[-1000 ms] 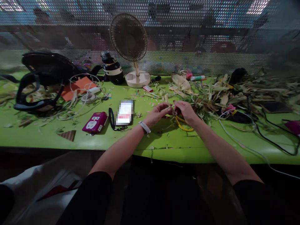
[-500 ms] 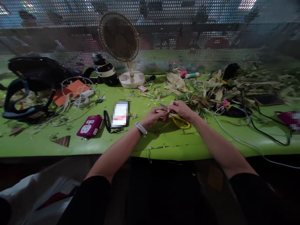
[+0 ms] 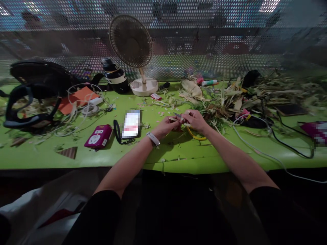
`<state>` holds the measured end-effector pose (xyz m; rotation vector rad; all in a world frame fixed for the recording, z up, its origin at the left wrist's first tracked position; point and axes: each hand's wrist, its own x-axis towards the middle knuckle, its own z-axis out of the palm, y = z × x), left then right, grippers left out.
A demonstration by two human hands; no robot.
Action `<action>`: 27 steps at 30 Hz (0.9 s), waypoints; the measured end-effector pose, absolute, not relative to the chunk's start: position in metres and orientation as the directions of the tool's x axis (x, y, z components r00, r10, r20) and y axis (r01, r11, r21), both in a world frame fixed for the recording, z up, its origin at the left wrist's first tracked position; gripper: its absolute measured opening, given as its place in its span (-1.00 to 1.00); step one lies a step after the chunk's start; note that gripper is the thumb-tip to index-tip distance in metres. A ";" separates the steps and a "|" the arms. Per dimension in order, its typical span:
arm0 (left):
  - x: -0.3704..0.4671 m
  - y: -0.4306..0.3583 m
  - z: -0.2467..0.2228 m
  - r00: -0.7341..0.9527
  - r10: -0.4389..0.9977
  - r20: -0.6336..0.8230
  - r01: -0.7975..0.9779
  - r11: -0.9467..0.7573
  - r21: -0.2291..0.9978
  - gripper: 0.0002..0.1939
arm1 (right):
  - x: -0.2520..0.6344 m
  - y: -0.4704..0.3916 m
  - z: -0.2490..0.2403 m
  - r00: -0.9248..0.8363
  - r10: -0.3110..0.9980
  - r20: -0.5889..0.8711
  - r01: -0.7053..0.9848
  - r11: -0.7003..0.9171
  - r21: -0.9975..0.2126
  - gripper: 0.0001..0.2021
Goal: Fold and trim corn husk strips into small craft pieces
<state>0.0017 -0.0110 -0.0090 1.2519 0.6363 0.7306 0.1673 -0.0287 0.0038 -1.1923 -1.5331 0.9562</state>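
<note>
Both my hands are close together over the green tabletop. My left hand [image 3: 168,126], with a pale wristband, is closed in a pinch on a pale strip of plant husk [image 3: 173,119]. Closed fingers of my right hand [image 3: 193,119] grip yellow-handled scissors [image 3: 196,135] near the middle. Their grey blade tip shows toward my left hand, and the yellow handle loop hangs below my right palm. A small pale bit lies at the right fingertips, partly hidden. Dry husks and stalks [image 3: 222,109] are heaped just beyond my right hand.
Left of my hands lie a phone [image 3: 131,124] with a strap and a magenta box [image 3: 99,136]. Behind stand a fan [image 3: 144,87] and a black bottle [image 3: 117,81]. Cables [image 3: 265,154] run across the right side. A perforated metal screen [image 3: 178,51] closes off the back.
My right hand has shifted slightly left and turned, and less of the yellow handle loop shows. The left fingers have curled in a little closer around the pale strip.
</note>
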 end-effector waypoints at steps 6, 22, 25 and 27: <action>0.006 -0.008 -0.011 0.504 0.862 0.054 -0.270 0.098 0.958 -0.53 | 0.167 -0.028 0.004 -0.027 0.969 0.245 0.134 0.246 -0.960 -0.58; -0.004 -0.004 -0.010 0.583 0.761 0.283 -0.297 -0.124 0.947 -0.73 | 0.169 -0.033 0.016 -0.101 0.994 0.028 0.119 0.040 -0.992 -0.47; -0.006 -0.001 -0.011 0.547 0.788 0.284 -0.324 -0.114 0.939 -0.74 | 0.168 -0.036 0.017 -0.050 0.963 0.263 0.247 0.267 -0.931 -0.52; -0.005 0.000 -0.011 0.518 0.822 0.237 -0.380 -0.027 0.924 -0.68 | 0.169 -0.037 0.017 -0.043 0.905 0.422 0.359 0.408 -0.839 -0.55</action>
